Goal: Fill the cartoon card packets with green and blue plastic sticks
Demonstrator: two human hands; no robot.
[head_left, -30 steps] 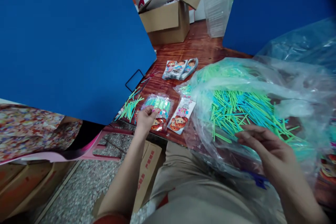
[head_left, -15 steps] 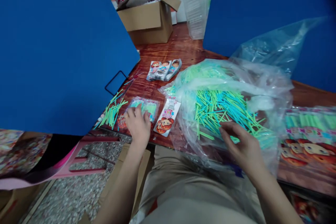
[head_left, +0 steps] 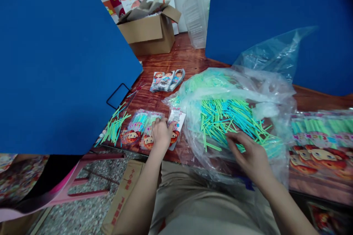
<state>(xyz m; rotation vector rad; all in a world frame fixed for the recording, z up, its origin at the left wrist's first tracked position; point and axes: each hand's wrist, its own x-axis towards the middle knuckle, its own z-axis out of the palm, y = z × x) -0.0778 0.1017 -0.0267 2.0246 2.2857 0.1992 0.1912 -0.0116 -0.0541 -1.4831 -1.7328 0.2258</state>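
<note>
My left hand [head_left: 161, 133] lies between a filled packet [head_left: 150, 140] of green sticks and a printed packet [head_left: 179, 118] with a barcode. Its thumb is apart from the fingers and reaches over the printed packet; it seems to grip nothing. To its left is another filled packet [head_left: 133, 134] with blue-green sticks. My right hand [head_left: 249, 156] is at the near edge of a clear plastic bag [head_left: 190, 143], fingers curled in and thumb close to them. Whatever is between them is hidden. Inside the bag lies a heap of green and blue thin plastic sticks [head_left: 228, 114].
Loose green sticks [head_left: 114, 128] lie at the table's left edge. Flat printed packets [head_left: 167, 80] sit farther back, before an open cardboard box [head_left: 146, 31]. Filled packets [head_left: 322, 139] line the right side. Blue panels [head_left: 60, 55] flank the table; a pink stool [head_left: 91, 191] stands lower left.
My left hand has moved right, from the left filled packets to beside the printed packet. My right hand stays at the bag with curled fingers. The view has shifted slightly.
</note>
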